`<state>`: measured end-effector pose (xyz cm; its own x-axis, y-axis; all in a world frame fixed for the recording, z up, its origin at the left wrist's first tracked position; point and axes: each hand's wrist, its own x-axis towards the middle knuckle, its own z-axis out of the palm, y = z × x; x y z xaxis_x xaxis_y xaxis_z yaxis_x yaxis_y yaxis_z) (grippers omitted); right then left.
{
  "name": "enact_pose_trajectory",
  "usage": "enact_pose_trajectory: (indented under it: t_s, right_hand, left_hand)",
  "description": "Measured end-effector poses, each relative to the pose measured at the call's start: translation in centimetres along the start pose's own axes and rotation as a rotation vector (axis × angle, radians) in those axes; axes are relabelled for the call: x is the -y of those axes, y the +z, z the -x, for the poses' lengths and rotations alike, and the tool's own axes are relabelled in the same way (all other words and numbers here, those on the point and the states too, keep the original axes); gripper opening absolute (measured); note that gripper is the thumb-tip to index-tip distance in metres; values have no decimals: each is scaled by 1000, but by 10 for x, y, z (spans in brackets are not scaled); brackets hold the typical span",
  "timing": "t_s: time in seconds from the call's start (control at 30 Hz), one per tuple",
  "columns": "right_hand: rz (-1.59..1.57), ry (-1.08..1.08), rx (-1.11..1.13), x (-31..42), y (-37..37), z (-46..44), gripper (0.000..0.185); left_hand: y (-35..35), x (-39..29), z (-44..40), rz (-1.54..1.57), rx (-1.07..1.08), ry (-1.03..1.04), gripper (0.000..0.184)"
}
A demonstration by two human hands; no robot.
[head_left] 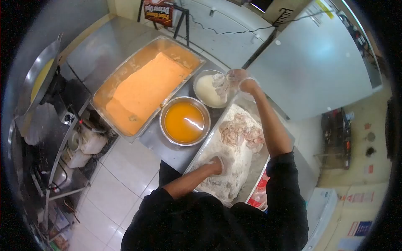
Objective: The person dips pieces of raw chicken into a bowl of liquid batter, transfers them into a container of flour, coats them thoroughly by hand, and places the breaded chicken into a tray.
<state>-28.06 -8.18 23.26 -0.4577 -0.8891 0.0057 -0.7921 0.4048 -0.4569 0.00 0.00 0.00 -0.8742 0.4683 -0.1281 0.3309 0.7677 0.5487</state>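
Observation:
My left hand (217,164), in a clear plastic glove, is down in the white flour of a long metal tray (196,162). Its fingers are hidden. Floured pieces of raw meat (240,131), perhaps chicken, lie toward the far end of that tray. My right hand (236,78), also gloved, reaches over the rim of a round bowl (196,88) with pale, cream-coloured contents. White coats the gloved fingers, and I cannot make out their grip. Beside this bowl stands a metal bowl (162,125) of orange-yellow liquid (184,121).
A large metal pan (112,85) of orange powder (146,94) sits on the steel table (100,44). A wok (44,77) with yellow oil is at the left. Red-and-white packaging (259,190) lies right of the flour tray. Behind are a white freezer (234,25) and a pale cabinet (314,67).

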Motion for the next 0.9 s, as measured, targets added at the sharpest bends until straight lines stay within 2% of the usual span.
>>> enact_pose_trajectory:
  t_s: [0.07, 0.1, 0.17, 0.2, 0.23, 0.27, 0.33, 0.4, 0.43, 0.5, 0.57, 0.67, 0.77, 0.87, 0.9]
  right_hand:
    - [148, -41, 17, -11, 15, 4, 27]
    - [139, -82, -42, -8, 34, -61, 27]
    - [372, 10, 105, -17, 63, -67, 26]
    - [370, 7, 126, -24, 76, -69, 26]
    - [347, 40, 146, -30, 90, -71, 26]
    - [325, 73, 161, -33, 101, -74, 27]
    - [333, -10, 131, -37, 118, -73, 25]
    - [339, -85, 97, -45, 135, -76, 24]
    - [356, -131, 113, -53, 145, -80, 23]
    - [369, -176, 136, -66, 164, -80, 24]
    - [525, -114, 249, -75, 179, -81, 19]
    - [453, -171, 262, -77, 187, -73, 20]
    - [471, -109, 346, -61, 183, -70, 20]
    - [416, -148, 276, -111, 213, -73, 18]
    - [420, -149, 273, -103, 204, -73, 18]
  left_hand:
    - [4, -35, 1, 91, -122, 17, 33]
    - [0, 41, 3, 22, -126, -5, 33]
    - [50, 34, -16, -45, 117, -81, 20]
    - [46, 21, -22, 40, 193, -252, 19]
    - [68, 24, -28, 49, 199, -260, 19]
    - [108, 33, -36, 134, 63, -239, 19]
    - [100, 34, -30, 223, -73, -217, 19]
    - [73, 25, -24, 113, 22, -80, 25]
    - [53, 20, -16, 117, 26, -79, 25]
    - [31, 14, -2, 31, -64, -14, 30]
    - [43, 14, -11, 38, -52, -24, 30]
    - [50, 13, -13, 19, -56, -35, 29]
    - [56, 12, -14, -16, -71, -46, 28]
    - [72, 15, -19, -78, -88, -82, 27]
    - [85, 17, -23, -119, -107, -103, 26]
